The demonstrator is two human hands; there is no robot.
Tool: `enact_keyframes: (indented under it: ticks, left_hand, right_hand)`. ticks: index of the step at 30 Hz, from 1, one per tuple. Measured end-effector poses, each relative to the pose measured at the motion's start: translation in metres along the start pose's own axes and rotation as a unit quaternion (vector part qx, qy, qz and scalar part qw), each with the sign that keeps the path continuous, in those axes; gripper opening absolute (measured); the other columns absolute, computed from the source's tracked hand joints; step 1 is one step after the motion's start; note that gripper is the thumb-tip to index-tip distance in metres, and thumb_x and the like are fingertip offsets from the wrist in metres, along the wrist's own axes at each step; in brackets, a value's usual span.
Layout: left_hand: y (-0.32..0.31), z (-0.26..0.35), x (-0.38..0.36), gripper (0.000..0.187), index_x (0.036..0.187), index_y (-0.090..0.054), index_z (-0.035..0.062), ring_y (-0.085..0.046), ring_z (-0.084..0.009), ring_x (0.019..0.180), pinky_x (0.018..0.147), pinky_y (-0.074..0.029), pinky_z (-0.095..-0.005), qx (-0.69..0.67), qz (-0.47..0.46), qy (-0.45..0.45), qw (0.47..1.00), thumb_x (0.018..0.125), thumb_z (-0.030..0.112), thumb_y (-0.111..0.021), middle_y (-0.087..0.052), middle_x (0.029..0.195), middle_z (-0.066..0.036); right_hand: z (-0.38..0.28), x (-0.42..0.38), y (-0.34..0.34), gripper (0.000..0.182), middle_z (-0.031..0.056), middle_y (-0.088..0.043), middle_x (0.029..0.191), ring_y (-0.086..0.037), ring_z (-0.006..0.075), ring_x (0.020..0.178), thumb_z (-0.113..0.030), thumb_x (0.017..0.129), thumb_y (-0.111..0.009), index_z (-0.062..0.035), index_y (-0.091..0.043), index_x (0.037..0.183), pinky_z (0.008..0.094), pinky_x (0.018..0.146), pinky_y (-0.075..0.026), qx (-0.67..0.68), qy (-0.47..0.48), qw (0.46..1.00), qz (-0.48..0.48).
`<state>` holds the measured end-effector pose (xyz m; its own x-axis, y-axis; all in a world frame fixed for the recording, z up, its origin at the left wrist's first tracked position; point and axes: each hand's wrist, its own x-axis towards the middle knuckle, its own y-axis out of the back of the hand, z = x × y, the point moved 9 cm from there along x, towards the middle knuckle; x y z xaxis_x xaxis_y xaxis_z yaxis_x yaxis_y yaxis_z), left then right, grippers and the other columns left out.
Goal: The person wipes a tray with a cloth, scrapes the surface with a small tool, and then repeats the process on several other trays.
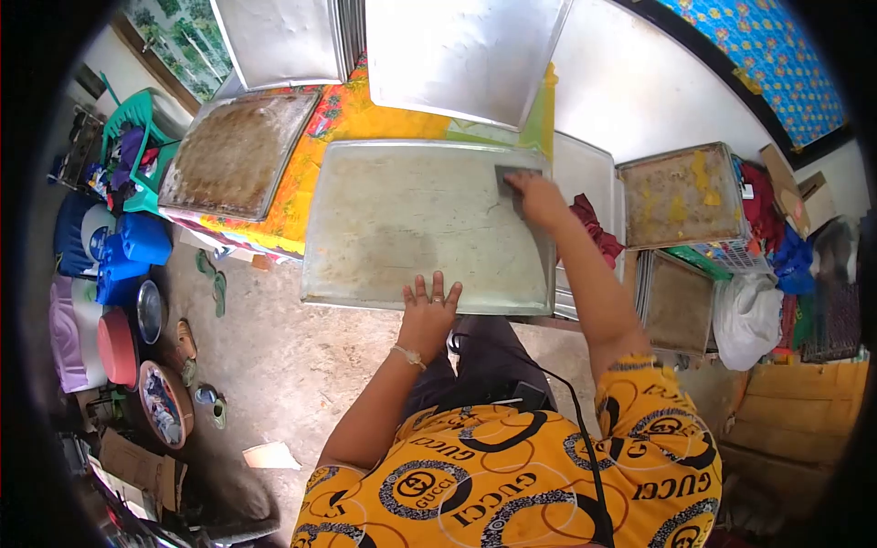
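Observation:
A large shallow metal baking tray (411, 219) lies before me on the table, its pale surface stained and scratched. Fingers spread, my left hand (431, 306) rests flat on the tray's near rim. At the tray's far right corner, my right hand (539, 196) presses a dark grey square sheet (504, 173), which looks like sandpaper, against the metal. Part of that sheet is hidden under the fingers. Just right of the tray, a dark red cloth (596, 233) lies bunched up behind my forearm.
A browned tray (233, 155) sits left on the flowered tablecloth (365, 117). Upright trays (457, 55) lean at the back. Another stained tray (681, 196) stands right, on a basket, near a white plastic bag (747, 320). Left are a green chair (132, 119) and basins (119, 347).

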<state>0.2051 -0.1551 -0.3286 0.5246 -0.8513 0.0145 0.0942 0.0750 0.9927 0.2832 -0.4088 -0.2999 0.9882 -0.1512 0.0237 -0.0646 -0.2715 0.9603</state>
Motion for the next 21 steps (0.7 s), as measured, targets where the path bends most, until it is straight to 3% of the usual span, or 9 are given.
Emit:
enact_keyframes:
  ticks: [3, 9, 12, 16, 21]
  left_hand:
    - [0.000, -0.002, -0.001, 0.047, 0.135, -0.044, 0.0130, -0.042, -0.0506, 0.120, 0.097, -0.033, -0.0621, 0.007, -0.004, 0.000, 1.000, 0.088, 0.016, -0.046, -0.039, 0.138, -0.025]
    - [-0.002, -0.001, -0.001, 0.046, 0.133, -0.046, 0.0137, -0.043, -0.0495, 0.120, 0.096, -0.034, -0.0613, 0.022, 0.018, -0.006, 1.000, 0.088, 0.017, -0.046, -0.039, 0.138, -0.024]
    - [0.001, 0.001, -0.001, 0.046, 0.134, -0.045, 0.0138, -0.043, -0.0493, 0.120, 0.096, -0.034, -0.0616, 0.027, 0.003, -0.006, 1.000, 0.088, 0.017, -0.046, -0.039, 0.138, -0.024]
    - [0.003, 0.000, -0.002, 0.047, 0.135, -0.043, 0.0134, -0.041, -0.0495, 0.121, 0.098, -0.033, -0.0613, 0.009, -0.015, -0.003, 1.000, 0.088, 0.017, -0.045, -0.038, 0.139, -0.024]
    - [-0.003, -0.003, -0.001, 0.048, 0.136, -0.042, 0.0132, -0.041, -0.0495, 0.122, 0.098, -0.032, -0.0609, 0.016, -0.011, 0.000, 1.000, 0.089, 0.016, -0.044, -0.037, 0.140, -0.024]
  right_hand:
    - [0.012, 0.031, 0.005, 0.044, 0.0178, -0.054, 0.122, -0.054, 0.0345, 0.106, -0.006, 0.076, -0.052, -0.0107, -0.057, 0.120, 0.0428, 0.090, -0.044, 0.047, -0.034, 0.996, -0.061]
    - [-0.027, -0.050, -0.006, 0.044, 0.0174, -0.060, 0.110, -0.056, 0.0335, 0.103, -0.005, 0.076, -0.050, -0.0121, -0.057, 0.120, 0.0407, 0.088, -0.045, -0.080, 0.068, 0.994, 0.007]
    - [-0.006, -0.019, 0.001, 0.046, 0.0147, -0.057, 0.120, -0.056, 0.0337, 0.106, -0.001, 0.077, -0.046, -0.0123, -0.058, 0.120, 0.0410, 0.089, -0.045, 0.011, 0.021, 0.999, -0.023]
    - [0.018, 0.040, 0.008, 0.045, 0.0158, -0.060, 0.114, -0.058, 0.0356, 0.098, 0.000, 0.076, -0.046, -0.0110, -0.060, 0.118, 0.0417, 0.086, -0.046, 0.024, -0.058, 0.997, -0.055]
    - [-0.011, 0.012, -0.003, 0.045, 0.0186, -0.062, 0.105, -0.061, 0.0367, 0.091, -0.001, 0.076, -0.048, -0.0122, -0.060, 0.118, 0.0417, 0.082, -0.048, -0.058, 0.070, 0.995, -0.028]
